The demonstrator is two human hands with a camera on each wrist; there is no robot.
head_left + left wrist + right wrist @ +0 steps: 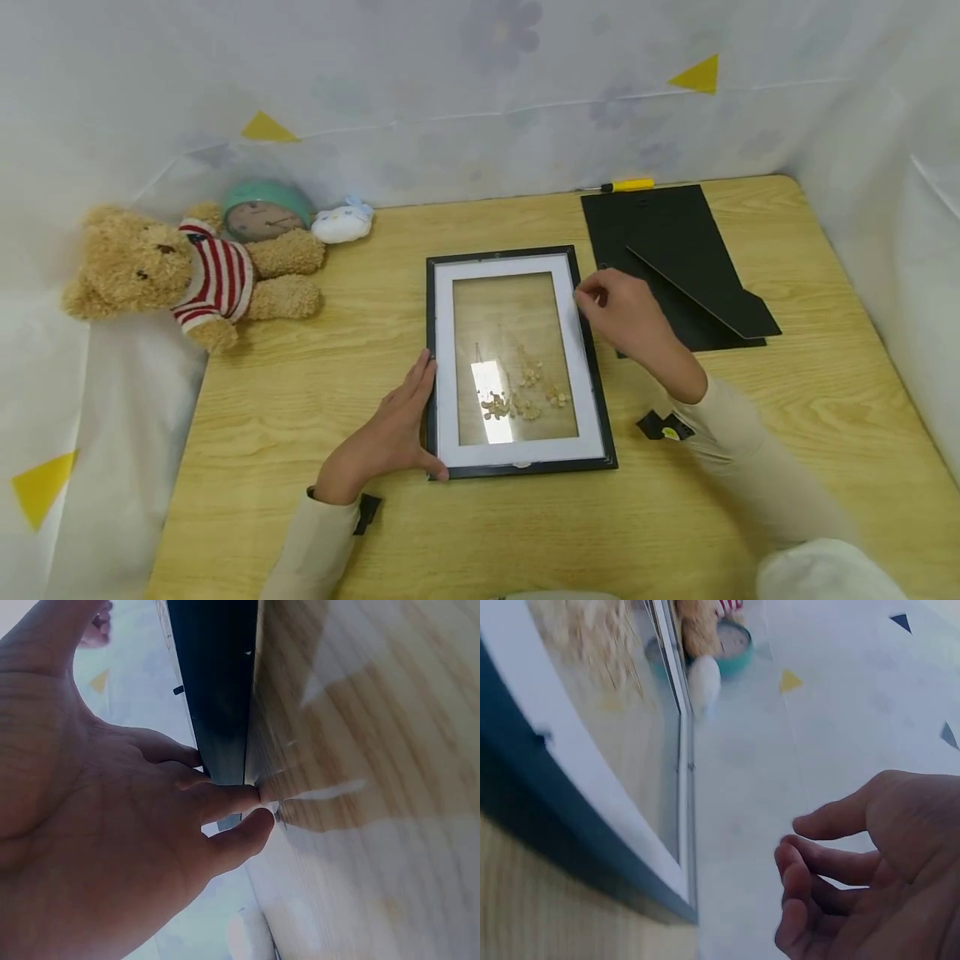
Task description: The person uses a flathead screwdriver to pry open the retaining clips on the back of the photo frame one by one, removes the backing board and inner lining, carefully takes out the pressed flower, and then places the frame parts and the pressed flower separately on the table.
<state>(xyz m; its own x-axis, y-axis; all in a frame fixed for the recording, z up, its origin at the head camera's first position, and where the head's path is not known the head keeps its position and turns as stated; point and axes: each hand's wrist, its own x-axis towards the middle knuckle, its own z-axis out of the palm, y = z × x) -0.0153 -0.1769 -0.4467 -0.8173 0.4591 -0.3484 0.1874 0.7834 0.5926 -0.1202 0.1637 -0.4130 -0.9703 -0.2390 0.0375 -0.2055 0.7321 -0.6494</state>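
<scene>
Enclosing dried flowers [495, 406], black frame [594, 375] touches left hand [390, 433]

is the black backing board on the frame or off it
Off. The black backing board lies on the table to the right of the frame, and wood grain shows through the frame's clear middle.

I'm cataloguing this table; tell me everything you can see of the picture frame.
The picture frame lies flat on the table, longer sides running front to back. Inside its thin black rim are a white border and a glossy, see-through pane showing dried-looking flowers. The left hand touches its left side; the right hand, fingers curled, appears clear of it.
</scene>
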